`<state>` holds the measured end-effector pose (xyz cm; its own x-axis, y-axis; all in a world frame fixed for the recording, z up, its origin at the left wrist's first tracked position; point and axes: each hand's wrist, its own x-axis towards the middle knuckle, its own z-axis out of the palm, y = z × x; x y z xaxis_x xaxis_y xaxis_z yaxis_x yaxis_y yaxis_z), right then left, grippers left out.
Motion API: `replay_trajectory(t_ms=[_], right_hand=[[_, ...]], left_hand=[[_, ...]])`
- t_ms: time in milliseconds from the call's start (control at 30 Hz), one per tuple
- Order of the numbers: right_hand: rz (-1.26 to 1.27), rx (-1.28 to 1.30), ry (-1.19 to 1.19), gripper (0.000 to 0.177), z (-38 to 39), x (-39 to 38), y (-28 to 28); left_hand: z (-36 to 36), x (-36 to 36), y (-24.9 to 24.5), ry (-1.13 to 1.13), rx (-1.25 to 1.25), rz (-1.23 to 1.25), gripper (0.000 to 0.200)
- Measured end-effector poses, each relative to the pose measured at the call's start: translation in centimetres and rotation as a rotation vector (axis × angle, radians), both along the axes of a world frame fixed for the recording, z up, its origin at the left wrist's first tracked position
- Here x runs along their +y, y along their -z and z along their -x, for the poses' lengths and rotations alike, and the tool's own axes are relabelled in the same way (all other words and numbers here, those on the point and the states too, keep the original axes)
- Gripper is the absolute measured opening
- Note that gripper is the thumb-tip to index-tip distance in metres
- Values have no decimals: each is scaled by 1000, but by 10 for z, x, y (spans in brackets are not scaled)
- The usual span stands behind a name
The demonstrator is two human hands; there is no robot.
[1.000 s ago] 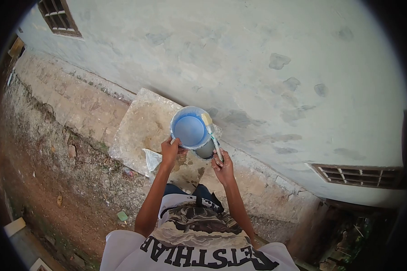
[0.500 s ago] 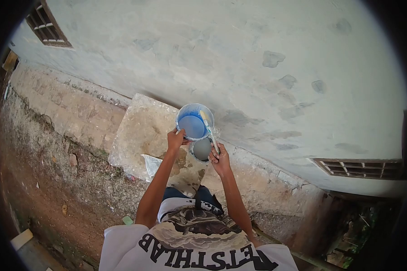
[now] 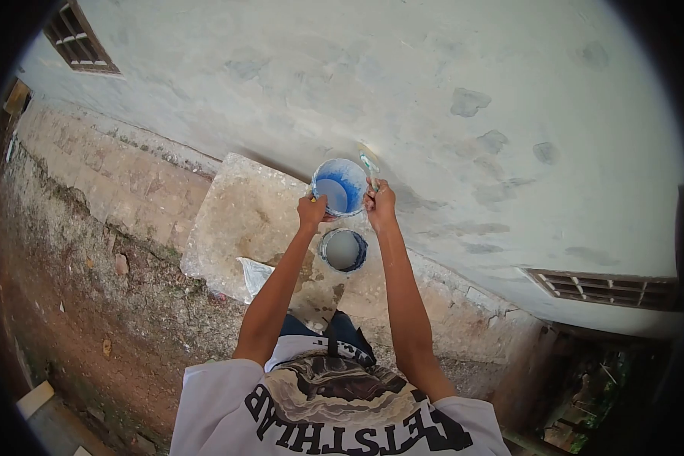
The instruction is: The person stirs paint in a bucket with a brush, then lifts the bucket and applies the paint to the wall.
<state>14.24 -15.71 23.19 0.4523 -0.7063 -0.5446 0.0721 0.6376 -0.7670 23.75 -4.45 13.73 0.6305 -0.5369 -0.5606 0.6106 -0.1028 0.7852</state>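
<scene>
My left hand [image 3: 312, 210] is closed on the near left rim of a blue-stained bucket [image 3: 352, 181], which is tilted and has pale blue-grey liquid inside. My right hand [image 3: 379, 201] grips the handle of a paintbrush [image 3: 369, 166] just right of the bucket. The brush points up toward the wall, its bristle end overlapping the wall surface in this view. Below my hands, a second container [image 3: 343, 250] with a dark blue-smeared rim holds grey liquid and stands on the pale slab.
The pale patchy wall [image 3: 433, 190] rises ahead, with barred windows [image 3: 600, 289] at lower right and upper left. A stained slab [image 3: 239, 209] lies at its foot, with a white bag [image 3: 255, 277] on its near edge. Rough dirt ground [image 3: 129, 304] spreads to the left.
The bucket has moved up and right, away from the second container, which now shows fully. The brush has gone from across the bucket's right rim to up against the wall.
</scene>
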Motion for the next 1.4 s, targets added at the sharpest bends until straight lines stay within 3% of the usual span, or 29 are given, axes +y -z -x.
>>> replay_trajectory(t_ms=[133, 333, 467, 533, 600, 667, 733, 800, 867, 900, 1000, 1100, 1200, 1300, 1400], right_hand=[[-30, 13, 23, 27, -14, -6, -9], [118, 7, 150, 29, -1, 30, -36], [57, 52, 101, 30, 5, 29, -5], [18, 164, 53, 31, -2, 22, 21], [7, 161, 75, 31, -12, 14, 42], [126, 174, 85, 31, -22, 3, 51], [154, 104, 152, 30, -18, -1, 19], [226, 46, 199, 26, -4, 14, -9], [227, 42, 209, 27, 11, 35, -18], [230, 37, 226, 27, 15, 41, -19], [130, 156, 163, 27, 24, 38, 42], [44, 333, 113, 29, 15, 24, 134], [47, 395, 125, 31, -5, 8, 188], [84, 401, 164, 31, -25, -15, 210], [87, 303, 240, 31, -32, -23, 169]], left_hand=[[-3, -9, -1, -9, 3, -13, 30], [0, 4, 15, -12, 9, 13, 31], [6, 37, 45, 32, -54, -38, 32], [15, 60, 45, -20, 9, -55, 49], [20, 79, 49, -38, 26, -81, 47], [22, 95, 56, -64, 42, -110, 46], [22, 114, 72, -92, 10, -139, 42], [21, 123, 127, -63, -59, -184, 41], [19, 128, 131, -31, -130, -228, 41], [16, 132, 102, -68, -73, -180, 41], [11, 145, 62, -118, 25, -117, 45], [14, 161, 60, -151, 65, -114, 50], [16, 178, 58, -180, 57, -118, 52], [18, 192, 57, -242, 86, -178, 50], [14, 198, 50, -248, 95, -170, 51]])
